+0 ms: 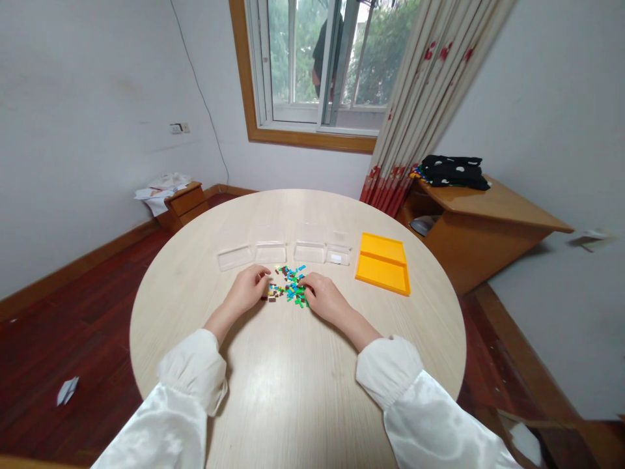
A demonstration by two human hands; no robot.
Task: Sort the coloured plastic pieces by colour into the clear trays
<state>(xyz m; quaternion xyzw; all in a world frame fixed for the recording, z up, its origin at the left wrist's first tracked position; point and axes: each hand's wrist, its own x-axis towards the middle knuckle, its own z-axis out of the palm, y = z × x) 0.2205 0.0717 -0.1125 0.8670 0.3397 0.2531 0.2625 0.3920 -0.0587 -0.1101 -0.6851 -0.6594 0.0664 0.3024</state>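
A loose heap of small toy building bricks [293, 288] in blue, green, brown and yellow lies on the round table. My left hand [248, 286] rests at the heap's left side, near the brown bricks, with its fingers curled in. Whatever may be between those fingers is hidden. At the right side, my right hand [321, 294] has its fingertips bent down among the blue and green bricks. The fingers look closed, but what they hold, if anything, is too small to make out.
Several clear plastic boxes [271, 253] with raised lids stand in a row behind the bricks. An open yellow case [383, 272] lies to the right on the pale round table [293, 384]. A wooden desk [488, 202] with dark cloth stands beyond, beside the curtain.
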